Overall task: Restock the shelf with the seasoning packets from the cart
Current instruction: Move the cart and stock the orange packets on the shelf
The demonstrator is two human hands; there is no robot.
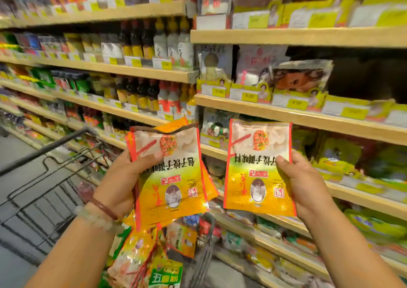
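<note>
You're mid-restock: your left hand (120,177) grips a stack (170,173) of packets, your right hand (305,182) pinches a single packet (258,166) upside down before the shelf (308,116), above the cart (55,177), so it likely needs turning upright first.

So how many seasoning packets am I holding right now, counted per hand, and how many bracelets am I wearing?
Seasoning packets in the left hand: at least 2, a stack, exact count hidden.
Seasoning packet in the right hand: 1.
Bracelets on the left wrist: 2.
Total: at least 5.
</note>
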